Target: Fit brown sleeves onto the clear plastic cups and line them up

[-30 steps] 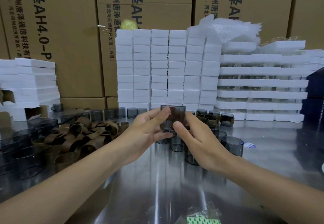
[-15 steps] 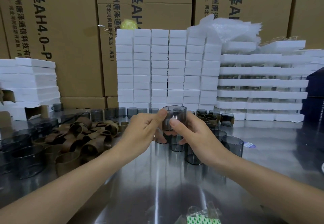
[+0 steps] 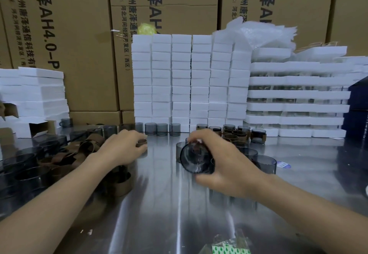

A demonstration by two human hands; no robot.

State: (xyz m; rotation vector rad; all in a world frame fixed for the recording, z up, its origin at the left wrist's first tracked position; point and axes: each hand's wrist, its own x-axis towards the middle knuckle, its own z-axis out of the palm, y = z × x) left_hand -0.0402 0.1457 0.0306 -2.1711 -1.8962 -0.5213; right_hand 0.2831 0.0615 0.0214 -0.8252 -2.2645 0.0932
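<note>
Cup (image 3: 194, 159) looks light, thin-walled, slick: right hand (image 3: 225, 166) fingers curl round its side. Soft brown sleeve (image 3: 141, 143) pinched by left hand (image 3: 121, 147) fingers; hold its edge.

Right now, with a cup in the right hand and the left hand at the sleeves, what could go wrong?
1. The right hand holds the cup tilted on its side; it might slip from the grip.
2. Bare cups stand close beside that hand; a wrist swing may topple them.
3. The left hand is at one sleeve beside a tangled pile; it may drag others along.
</note>
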